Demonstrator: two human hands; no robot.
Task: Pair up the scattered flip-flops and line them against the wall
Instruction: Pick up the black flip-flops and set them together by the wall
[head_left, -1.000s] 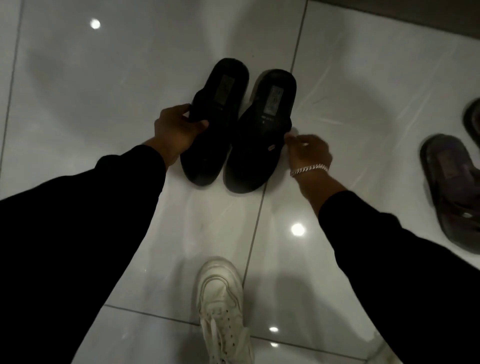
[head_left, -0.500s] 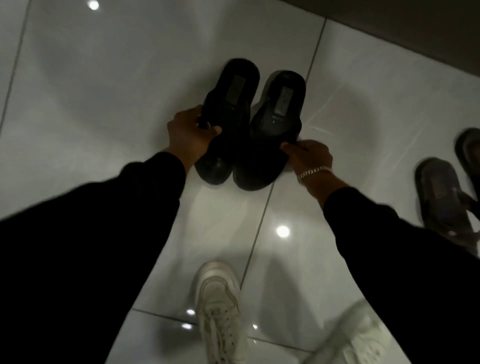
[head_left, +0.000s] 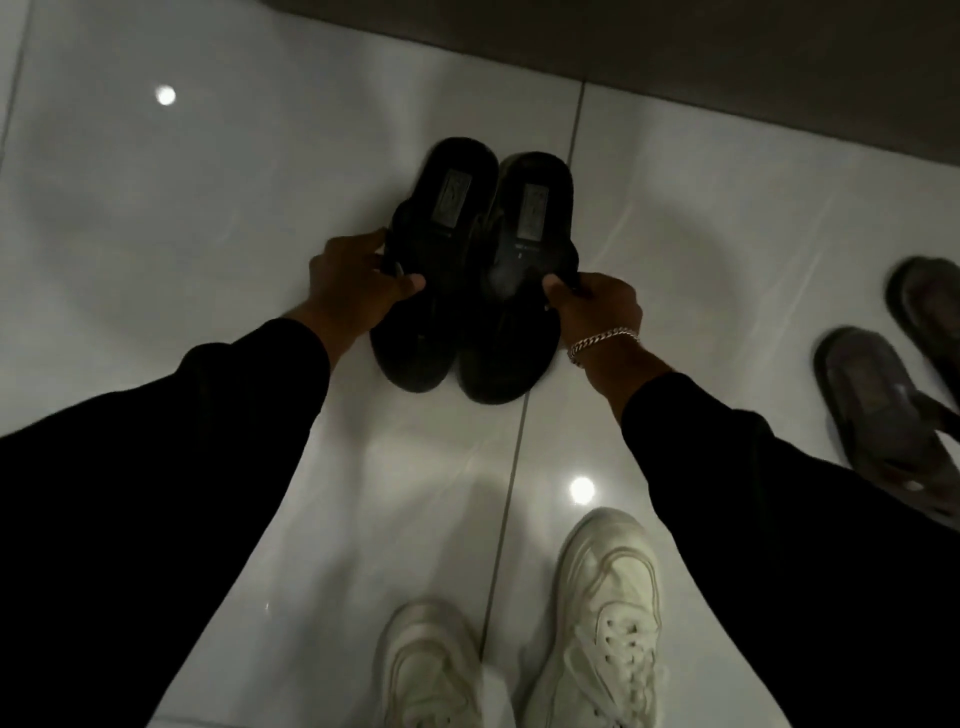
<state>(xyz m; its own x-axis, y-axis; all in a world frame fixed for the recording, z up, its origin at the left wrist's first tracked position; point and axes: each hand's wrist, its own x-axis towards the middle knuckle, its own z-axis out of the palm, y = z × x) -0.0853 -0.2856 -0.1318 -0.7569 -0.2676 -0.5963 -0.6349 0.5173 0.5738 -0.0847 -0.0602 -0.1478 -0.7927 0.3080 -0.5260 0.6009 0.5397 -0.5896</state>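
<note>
Both black flip-flops have travelled up the floor toward the wall (head_left: 675, 47) since a second ago, and the second white sneaker (head_left: 602, 618) has stepped into view. Left hand (head_left: 358, 291) has its fingers (head_left: 410, 283) curled over the strap of the left flip-flop (head_left: 431, 270); right hand (head_left: 597, 306) pinches the strap edge of the right flip-flop (head_left: 524, 280). Soles lie side by side, touching, long axes running 6 to 12 o'clock, far ends aimed at the wall at 12, a strip of bare tile (head_left: 208, 218) between. Each hand sits at its own slipper's outer flank, so the remaining push looks straight ahead. A grey pair (head_left: 878, 405) waits at 3 o'clock, nearer the right hand.
</note>
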